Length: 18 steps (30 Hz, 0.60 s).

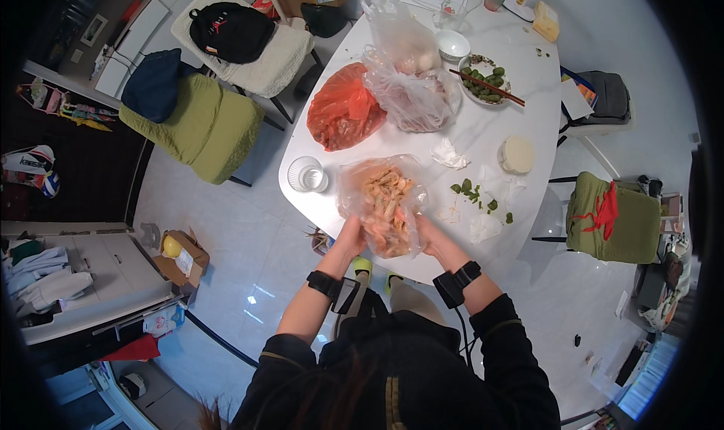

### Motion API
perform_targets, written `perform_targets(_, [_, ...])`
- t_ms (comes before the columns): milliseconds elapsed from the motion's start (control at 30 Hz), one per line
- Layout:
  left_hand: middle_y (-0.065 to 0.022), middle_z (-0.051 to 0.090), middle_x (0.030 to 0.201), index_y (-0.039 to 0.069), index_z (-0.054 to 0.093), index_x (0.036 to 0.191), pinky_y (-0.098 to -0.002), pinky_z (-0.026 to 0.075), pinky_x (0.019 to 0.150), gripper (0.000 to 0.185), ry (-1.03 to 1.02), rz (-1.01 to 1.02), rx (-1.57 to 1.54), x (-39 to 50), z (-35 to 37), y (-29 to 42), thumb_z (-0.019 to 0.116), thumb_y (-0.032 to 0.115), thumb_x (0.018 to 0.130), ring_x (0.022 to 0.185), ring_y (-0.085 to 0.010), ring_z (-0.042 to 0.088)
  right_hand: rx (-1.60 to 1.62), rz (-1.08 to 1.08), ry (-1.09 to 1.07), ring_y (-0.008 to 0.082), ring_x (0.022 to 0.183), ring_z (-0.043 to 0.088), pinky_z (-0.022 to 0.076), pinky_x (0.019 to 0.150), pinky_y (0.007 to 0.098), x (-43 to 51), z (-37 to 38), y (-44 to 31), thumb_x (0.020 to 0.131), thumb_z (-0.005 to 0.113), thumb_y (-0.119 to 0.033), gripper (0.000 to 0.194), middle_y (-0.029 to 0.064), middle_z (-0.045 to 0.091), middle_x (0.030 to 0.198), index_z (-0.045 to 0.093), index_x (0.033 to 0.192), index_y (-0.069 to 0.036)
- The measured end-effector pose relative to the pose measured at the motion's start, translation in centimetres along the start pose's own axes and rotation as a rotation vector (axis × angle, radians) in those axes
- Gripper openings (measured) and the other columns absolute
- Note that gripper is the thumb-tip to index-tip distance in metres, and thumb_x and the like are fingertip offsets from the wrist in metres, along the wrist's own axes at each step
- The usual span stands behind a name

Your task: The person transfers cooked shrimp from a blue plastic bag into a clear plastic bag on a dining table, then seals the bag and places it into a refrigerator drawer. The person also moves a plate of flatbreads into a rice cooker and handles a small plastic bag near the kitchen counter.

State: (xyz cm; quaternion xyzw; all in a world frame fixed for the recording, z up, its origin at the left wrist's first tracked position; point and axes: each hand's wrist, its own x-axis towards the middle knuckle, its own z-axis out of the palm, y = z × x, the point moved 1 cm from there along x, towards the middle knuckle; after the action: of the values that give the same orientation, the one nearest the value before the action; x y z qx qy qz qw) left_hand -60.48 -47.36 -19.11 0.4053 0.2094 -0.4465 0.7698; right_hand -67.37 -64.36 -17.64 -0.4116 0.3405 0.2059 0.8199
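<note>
A transparent plastic bag [416, 173] filled with orange-pink shrimp or shrimp shells [388, 195] is at the near edge of the white marble-patterned table [362, 263]. My left hand [355, 233] grips its left side and my right hand [428, 236] its right side, with fingers partly hidden by the plastic. Left of the bag stands a ribbed drinking glass [307, 174]. Beyond it lie a red plastic bag [346, 110] and a translucent white bag [416, 99] with contents I cannot make out. Green peel scraps [466, 188] and a crumpled tissue [449, 154] are to the right.
Wooden chopsticks [489, 88] rest across a patterned bowl [481, 105] of green fruit. A white bowl [453, 45] and another knotted bag [396, 31] stand farther back. A cream round container [516, 154] is at right. Green-covered chairs [198, 125] flank the table.
</note>
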Motion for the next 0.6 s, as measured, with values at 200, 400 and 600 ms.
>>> perform_targets(200, [-0.0088,0.054,0.125,0.008,0.042,0.13,-0.0377,0.051,0.091,0.045,-0.008,0.012,-0.063,0.3,-3.0,1.3,0.045,0.037,0.096,0.112,-0.0235,0.055,-0.152,0.042,0.238,0.0133,0.084,0.058,0.0503,0.071,0.0293,-0.1,-4.9,-1.3,0.098,0.04,-0.043,0.041,0.0021,0.059,0.1,0.052,0.117,-0.01])
perform_targets(400, [-0.0084,0.054,0.124,0.009,0.044,0.129,-0.0366,0.05,0.088,0.041,0.129,0.024,0.082,0.4,-2.5,0.8,0.044,0.034,0.097,0.109,-0.021,0.056,0.05,-0.075,0.245,0.0145,0.087,0.057,0.0501,0.077,0.0303,0.1,-5.1,0.1,0.101,0.038,-0.03,0.03,0.0029,0.058,0.101,0.049,0.12,-0.01])
perform_targets(600, [-0.0032,0.06,0.103,0.008,0.053,0.116,-0.0317,0.047,0.073,0.036,0.228,0.026,0.151,-0.8,-1.1,0.6,0.052,0.035,0.091,0.091,-0.0158,0.058,-0.07,-0.139,0.2,0.0154,0.097,0.055,0.0475,0.086,0.0339,0.1,-4.9,1.2,0.1,0.043,-0.017,0.027,0.0048,0.058,0.107,0.046,0.124,-0.006])
